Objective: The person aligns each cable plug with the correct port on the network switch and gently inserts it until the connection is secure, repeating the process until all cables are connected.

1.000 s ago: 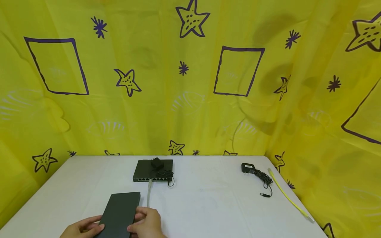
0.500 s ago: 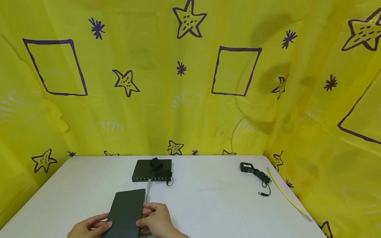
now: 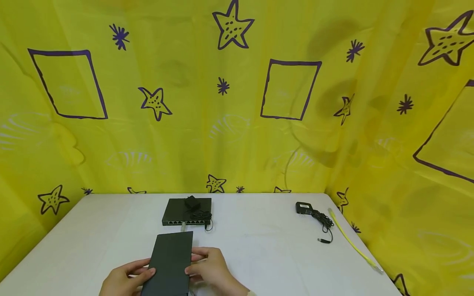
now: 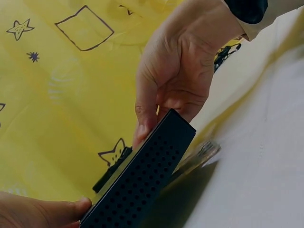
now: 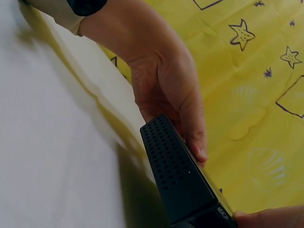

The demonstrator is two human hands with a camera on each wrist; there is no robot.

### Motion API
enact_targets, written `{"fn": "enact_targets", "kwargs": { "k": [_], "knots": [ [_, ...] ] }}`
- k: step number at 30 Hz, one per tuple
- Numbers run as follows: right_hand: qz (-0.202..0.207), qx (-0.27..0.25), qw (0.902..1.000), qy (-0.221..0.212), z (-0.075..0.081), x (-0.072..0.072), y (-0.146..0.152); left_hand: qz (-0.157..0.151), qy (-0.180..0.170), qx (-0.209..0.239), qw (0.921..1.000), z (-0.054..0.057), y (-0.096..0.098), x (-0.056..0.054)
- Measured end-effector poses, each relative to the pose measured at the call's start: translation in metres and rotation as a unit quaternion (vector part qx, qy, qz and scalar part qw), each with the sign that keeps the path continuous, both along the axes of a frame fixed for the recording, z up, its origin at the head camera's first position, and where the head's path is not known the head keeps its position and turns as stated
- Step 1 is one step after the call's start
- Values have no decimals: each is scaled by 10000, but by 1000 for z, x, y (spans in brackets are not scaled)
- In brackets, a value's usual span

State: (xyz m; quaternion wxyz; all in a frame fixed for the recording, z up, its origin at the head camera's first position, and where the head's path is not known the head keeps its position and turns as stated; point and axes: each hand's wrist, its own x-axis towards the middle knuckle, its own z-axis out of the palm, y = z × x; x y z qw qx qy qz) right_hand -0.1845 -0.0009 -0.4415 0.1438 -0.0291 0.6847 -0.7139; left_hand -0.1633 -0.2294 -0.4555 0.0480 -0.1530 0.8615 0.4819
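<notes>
Both hands hold a dark network switch (image 3: 169,263) by its two long sides, above the near part of the table. My left hand (image 3: 127,277) grips its left edge, thumb on top and fingers beneath. At the right edge, my right hand (image 3: 212,265) has the same thumb-over grip. Rows of vent holes show on the switch's side in both wrist views, and the right wrist view reveals a "MERCURY" label (image 5: 223,213) on its front end. Close under it lies a clear cable plug (image 4: 206,149).
A second black switch (image 3: 172,209) stands at the back with a power adapter (image 3: 192,203) on top and a pale cable (image 3: 183,226) in a front port. To the right lie another adapter (image 3: 304,208) with a coiled cord and a yellow network cable (image 3: 352,240). Yellow curtains surround the white table (image 3: 266,255).
Both hands have carried the switch to the right and slightly away from me. It now covers most of the pale cable. The head view has shifted a little.
</notes>
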Motion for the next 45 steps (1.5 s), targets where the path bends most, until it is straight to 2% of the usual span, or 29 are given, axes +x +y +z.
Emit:
{"fn": "enact_targets", "kwargs": {
  "k": [5,13,17,23,29,39,45],
  "knots": [
    [-75,-45,10000,41,1,-1,16,39,197,261,9995,4,21,-2],
    [-12,63,10000,-3,0,-6,41,-13,525,351,9980,7,48,-3],
    [-5,96,9999,-54,0,-8,52,-43,552,429,9975,10,59,-5],
    [-59,194,9998,-71,0,-12,70,-257,707,399,9964,12,76,-8],
    [-86,182,9998,-57,-1,-13,88,-414,815,380,9951,11,91,-13],
    [-145,207,9997,37,0,-17,114,-628,945,740,9908,7,113,-24],
    [-147,368,9992,94,2,-21,127,-649,950,975,9886,6,126,-28]
  ]
}}
